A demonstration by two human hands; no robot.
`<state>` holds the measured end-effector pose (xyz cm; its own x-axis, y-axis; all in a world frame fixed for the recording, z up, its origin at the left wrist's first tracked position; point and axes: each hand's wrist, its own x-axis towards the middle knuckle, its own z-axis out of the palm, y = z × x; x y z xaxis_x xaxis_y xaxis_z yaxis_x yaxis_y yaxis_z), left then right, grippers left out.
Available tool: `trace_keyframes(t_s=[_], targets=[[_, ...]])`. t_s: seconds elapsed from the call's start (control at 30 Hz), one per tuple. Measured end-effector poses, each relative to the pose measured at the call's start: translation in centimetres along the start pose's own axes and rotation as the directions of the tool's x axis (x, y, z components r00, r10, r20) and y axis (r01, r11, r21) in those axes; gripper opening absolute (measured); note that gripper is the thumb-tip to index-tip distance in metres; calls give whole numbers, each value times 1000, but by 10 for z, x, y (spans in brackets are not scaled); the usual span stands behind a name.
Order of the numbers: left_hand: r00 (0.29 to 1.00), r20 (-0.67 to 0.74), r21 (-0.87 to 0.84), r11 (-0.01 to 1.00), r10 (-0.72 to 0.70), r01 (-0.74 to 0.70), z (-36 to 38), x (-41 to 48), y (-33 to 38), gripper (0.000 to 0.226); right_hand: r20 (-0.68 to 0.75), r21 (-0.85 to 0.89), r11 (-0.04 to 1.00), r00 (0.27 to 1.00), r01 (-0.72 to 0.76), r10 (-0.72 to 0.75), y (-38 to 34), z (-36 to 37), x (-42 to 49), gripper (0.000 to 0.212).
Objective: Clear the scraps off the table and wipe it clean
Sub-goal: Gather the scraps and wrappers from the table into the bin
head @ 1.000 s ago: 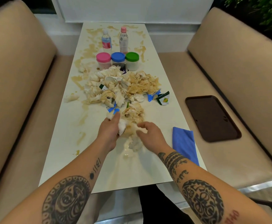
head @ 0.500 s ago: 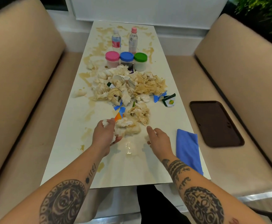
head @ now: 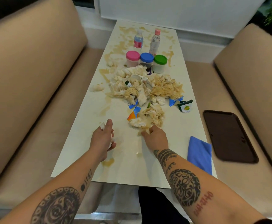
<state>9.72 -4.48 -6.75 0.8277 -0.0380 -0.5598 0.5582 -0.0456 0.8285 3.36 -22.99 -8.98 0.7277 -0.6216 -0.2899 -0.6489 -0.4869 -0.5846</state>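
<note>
Gripping a small wad of white tissue (head: 111, 140), the left hand (head: 102, 139) rests low on the near half of the white table (head: 86, 130), fingers curled round the paper and thumb stretched forward. The right hand (head: 156, 136) reaches to the near edge of a small clump of tissue (head: 149, 118), fingertips curled into the damp paper. That clump is crumpled, white stained tan, with orange and blue wrapper scraps (head: 133, 114) beside it. Beyond it, mid-table, lies the large scrap pile (head: 145, 88): wadded tissues, brown-soaked on its right side, mixed with torn packets. Tan spill marks (head: 107, 162) streak the tabletop. A folded blue cloth (head: 200, 153) lies at the table's right edge, near the right forearm.
</note>
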Motion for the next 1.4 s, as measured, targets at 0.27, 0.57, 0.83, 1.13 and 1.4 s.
trace_keyframes(t_s=[0.27,0.57,0.83,1.13,1.4], targets=[[1000,24,-88,996,8,-5,-7,-8,4,39,21,494,867,998,-65,63,-14,-28,-14,21],[998,67,-146,989,-3,13,-21,-11,9,34,92,774,631,995,-56,-24,-56,-47,-22,33],[990,136,-199,980,19,8,-51,-14,13,26,354,811,545,920,-213,-167,-102,-1,-46,19],[996,2,-239,967,94,-91,-140,-14,-1,4,594,615,773,738,-159,-320,-163,85,-83,14],[910,-415,-369,909,23,-192,-269,-48,-66,6,671,248,861,562,444,-483,-214,216,-167,11]])
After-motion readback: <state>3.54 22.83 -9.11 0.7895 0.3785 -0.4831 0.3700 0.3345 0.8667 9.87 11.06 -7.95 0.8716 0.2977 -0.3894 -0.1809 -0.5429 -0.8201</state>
